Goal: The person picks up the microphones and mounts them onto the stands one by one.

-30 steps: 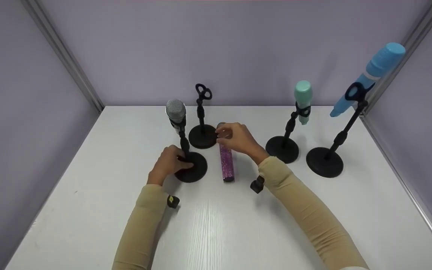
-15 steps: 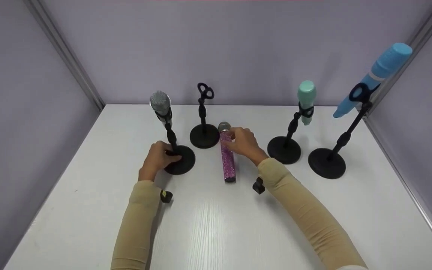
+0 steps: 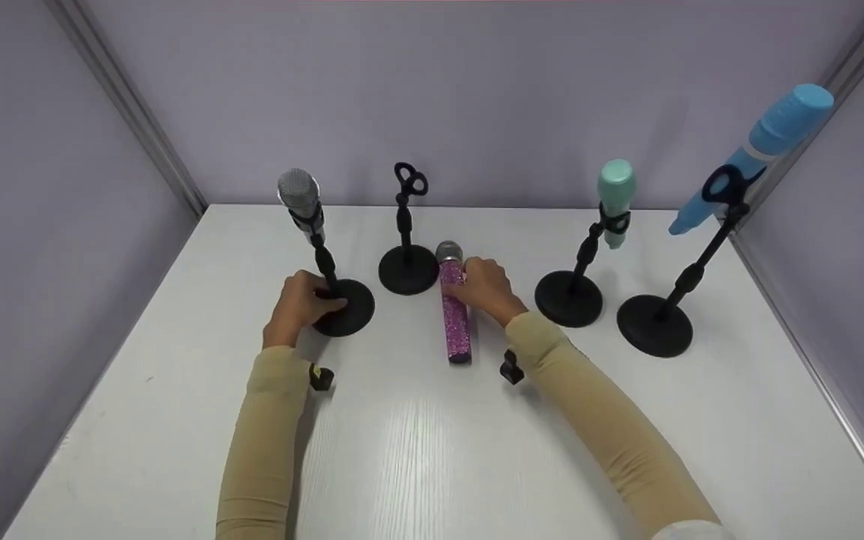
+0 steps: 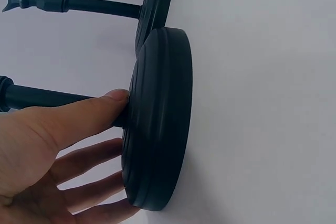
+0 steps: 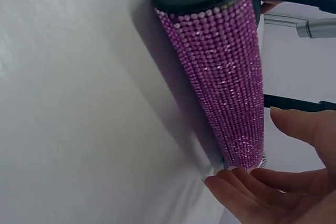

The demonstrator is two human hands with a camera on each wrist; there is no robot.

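Note:
My left hand (image 3: 296, 306) holds the round black base (image 4: 157, 124) of a microphone stand, thumb on top by the pole and fingers at its side. A silver-headed microphone (image 3: 299, 193) sits in that stand's clip. A pink glittery microphone (image 3: 454, 315) with a silver mesh head lies on the table. My right hand (image 3: 486, 286) is at its upper half. In the right wrist view the fingers (image 5: 247, 190) reach the microphone's side, and the thumb (image 5: 294, 124) stands slightly off it. Behind, between the hands, stands a black microphone stand (image 3: 407, 268) with a bare clip.
To the right, a stand (image 3: 568, 298) carries a mint-green microphone (image 3: 616, 191). Beside it a taller stand (image 3: 655, 325) bears a tilted blue microphone (image 3: 777, 135). Purple-grey wall panels (image 3: 477, 97) enclose the white table (image 3: 417, 450) at the back and sides.
My left hand has shifted the stand with the silver-headed microphone left and slightly back. My right hand has come lower over the pink microphone, whose mesh head now shows.

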